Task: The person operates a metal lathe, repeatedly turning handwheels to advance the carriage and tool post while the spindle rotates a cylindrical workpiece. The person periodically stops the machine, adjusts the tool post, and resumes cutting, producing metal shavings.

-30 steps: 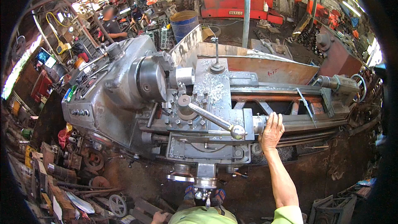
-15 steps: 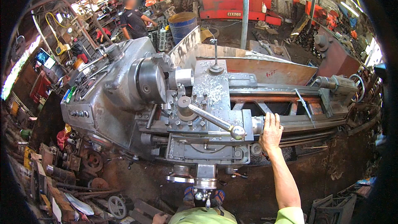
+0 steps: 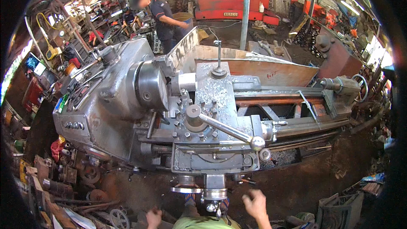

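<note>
My right hand is in the air to the right of the lathe's cross-slide handwheel, with loosely bent fingers, the thumb apart and nothing visible in it. Low at the bottom edge, left of my body, my left hand is partly in view; its fingers are too unclear to read. In front of me stands a grey metal lathe. Its chuck faces a shiny cylindrical workpiece. A long ball-ended lever tops the tool post, and a small crank handle shows at the slide's right end.
Bright metal chips cover the slide. The tailstock sits at the bed's right end. Metal scrap and a spoked wheel lie at lower left. People stand behind the lathe, near a blue drum.
My right hand has let go of the slide's right-end handle and moved down and left towards my body. The handle is now uncovered. Another person has come into view at the back.
</note>
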### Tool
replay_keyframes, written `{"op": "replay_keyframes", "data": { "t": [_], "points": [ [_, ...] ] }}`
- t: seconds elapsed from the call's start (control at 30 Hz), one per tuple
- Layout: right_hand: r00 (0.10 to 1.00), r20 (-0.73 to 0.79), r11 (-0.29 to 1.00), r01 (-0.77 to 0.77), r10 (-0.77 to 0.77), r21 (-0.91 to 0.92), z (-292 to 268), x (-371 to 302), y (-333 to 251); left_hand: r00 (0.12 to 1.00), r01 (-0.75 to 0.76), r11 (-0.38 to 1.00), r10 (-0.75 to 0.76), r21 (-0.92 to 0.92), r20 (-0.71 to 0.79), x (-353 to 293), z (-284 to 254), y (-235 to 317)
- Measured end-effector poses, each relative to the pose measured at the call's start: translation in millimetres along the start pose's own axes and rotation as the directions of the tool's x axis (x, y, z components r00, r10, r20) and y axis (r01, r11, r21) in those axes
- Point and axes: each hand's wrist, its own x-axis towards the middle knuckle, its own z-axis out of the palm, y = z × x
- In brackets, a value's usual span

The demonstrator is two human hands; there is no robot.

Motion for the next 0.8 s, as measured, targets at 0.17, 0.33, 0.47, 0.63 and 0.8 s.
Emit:
{"op": "replay_keyframes", "data": {
  "t": [0.17, 0.33, 0.47, 0.63, 0.8],
  "points": [
    [0.888, 0.401, 0.919, -0.33, 0.225, 0.215, 31, -55, -46, 0.641, -0.631, 0.776, 0.517, -0.006, -0.567, 74, -139, 137],
    [0.925, 0.128, 0.912, -0.376, 0.358, 0.165, 84, -71, -92, 0.153, -0.649, 0.657, 0.607, 0.384, -0.78, 133, -277, 222],
    [0.918, -0.198, 0.937, -0.347, 0.345, 0.024, 130, -76, -108, 0.125, -0.637, 0.663, 0.593, 0.394, -0.796, 170, -303, 248],
    [0.842, -0.349, 0.883, -0.463, 0.412, -0.076, 159, -73, -112, 0.114, -0.612, 0.666, 0.608, 0.427, -0.786, 185, -300, 246],
    [0.803, -0.38, 0.861, -0.507, 0.459, -0.031, 164, -71, -111, 0.201, -0.616, 0.696, 0.591, 0.369, -0.781, 183, -300, 243]
  ]
}}
